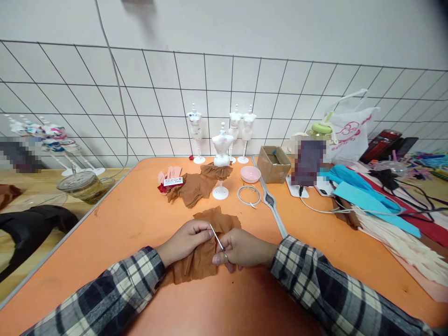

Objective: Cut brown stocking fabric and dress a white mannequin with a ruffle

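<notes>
Brown crinkled fabric (pixel 201 261) lies on the orange tabletop under both hands. My left hand (pixel 191 240) is closed, pinching the fabric between thumb and fingers. In my right hand (pixel 241 247) is a pair of scissors (pixel 219 239), its fingers through the handle and the blades pointing up and left toward my left fingertips. Whether the blades are apart I cannot tell. Just beyond stands a small white mannequin (pixel 222 144) with a ruffle of brown fabric (pixel 217 171) round its lower body. More brown cloth (pixel 192 186) lies to its left.
Three small mannequins (pixel 247 123) stand by the tiled wall. A pink bowl (pixel 250 174), a coiled cable (pixel 249 196) and a cardboard box (pixel 275 164) sit right of centre. Blue fabric strips (pixel 376 205) and cords crowd the right. A small labelled box (pixel 173 182) lies left.
</notes>
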The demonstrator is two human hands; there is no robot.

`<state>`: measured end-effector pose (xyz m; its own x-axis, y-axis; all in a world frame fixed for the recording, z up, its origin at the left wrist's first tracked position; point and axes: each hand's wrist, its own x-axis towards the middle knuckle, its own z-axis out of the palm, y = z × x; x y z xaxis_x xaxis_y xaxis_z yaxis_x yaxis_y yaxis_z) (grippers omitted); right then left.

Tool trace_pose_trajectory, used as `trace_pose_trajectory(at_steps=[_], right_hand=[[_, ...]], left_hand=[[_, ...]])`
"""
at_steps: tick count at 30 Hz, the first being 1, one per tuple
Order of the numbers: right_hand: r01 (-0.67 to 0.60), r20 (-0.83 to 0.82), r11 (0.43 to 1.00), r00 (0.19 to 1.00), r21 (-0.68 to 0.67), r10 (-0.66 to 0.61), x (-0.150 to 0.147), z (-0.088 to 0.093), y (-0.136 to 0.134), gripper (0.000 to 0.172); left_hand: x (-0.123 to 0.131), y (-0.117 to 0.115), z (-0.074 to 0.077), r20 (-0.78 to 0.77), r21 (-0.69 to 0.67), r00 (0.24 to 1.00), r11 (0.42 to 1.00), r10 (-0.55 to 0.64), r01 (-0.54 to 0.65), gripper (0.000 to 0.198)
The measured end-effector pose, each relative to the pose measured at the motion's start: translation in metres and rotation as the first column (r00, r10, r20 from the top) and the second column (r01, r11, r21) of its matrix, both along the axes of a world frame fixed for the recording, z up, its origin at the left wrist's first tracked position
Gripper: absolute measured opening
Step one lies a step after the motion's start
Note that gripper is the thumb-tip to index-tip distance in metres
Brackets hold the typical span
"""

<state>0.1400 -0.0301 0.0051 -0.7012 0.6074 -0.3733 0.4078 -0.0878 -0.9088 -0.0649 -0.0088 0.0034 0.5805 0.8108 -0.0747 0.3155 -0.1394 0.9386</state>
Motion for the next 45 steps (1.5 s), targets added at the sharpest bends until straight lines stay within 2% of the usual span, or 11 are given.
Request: trace_pose_trajectory(at_steps=[9,19,24,30,33,37,40,41,42,43,45], right_hand=[[0.000,-0.011,1.000,1.000,0.011,0.001,0.002,0.004,0.000,0.038],[-0.001,-0.038,1.000,0.999,0.013,0.001,0.001,-0.002,0.000,0.028],[-0.002,-0.042,1.000,0.999,-0.004,0.001,0.002,0.000,0.000,0.033],[0.013,-0.033,1.000,0.999,-0.019,-0.014,0.000,-0.005,0.001,0.026],[0.007,-0.052,0.999,0.999,-0.032,-0.009,0.001,-0.002,0.001,0.032],[-0.078,-0.136,0.995,0.988,-0.056,0.070,0.011,0.004,0.003,0.044],[-0.251,-0.371,0.958,0.910,-0.136,0.186,0.020,0.006,0.005,0.058],[-0.226,-0.456,0.965,0.878,-0.132,0.144,0.022,0.007,0.006,0.060],[-0.131,-0.521,0.986,0.852,-0.104,0.058,0.022,0.007,0.006,0.060],[0.025,-0.561,0.998,0.826,-0.060,-0.054,0.022,0.007,0.006,0.056],[0.310,-0.581,0.950,0.780,0.036,-0.233,0.019,0.007,0.006,0.047]], left_hand=[[-0.003,0.000,0.000,0.057,-0.073,0.997,0.996,0.060,-0.056,0.035],[-0.001,-0.001,0.000,0.049,-0.041,0.999,0.999,0.022,-0.020,0.036],[-0.003,0.001,-0.002,0.042,-0.021,0.999,1.000,0.010,-0.009,0.036],[-0.002,0.000,0.000,0.058,-0.042,0.998,0.999,0.008,-0.006,0.034],[0.000,-0.001,0.002,0.062,-0.035,0.998,0.999,0.004,-0.002,0.034],[0.001,-0.001,0.002,0.065,-0.053,0.995,0.996,0.076,-0.073,0.035],[-0.001,0.001,0.001,0.157,-0.123,0.962,0.971,0.224,-0.206,0.033],[-0.001,0.002,0.001,0.191,-0.145,0.947,0.961,0.259,-0.234,0.032],[-0.002,0.003,0.001,0.215,-0.160,0.937,0.956,0.276,-0.245,0.031],[-0.003,0.005,0.001,0.225,-0.168,0.934,0.956,0.276,-0.242,0.031],[-0.004,0.006,0.000,0.201,-0.172,0.947,0.961,0.249,-0.216,0.031]])
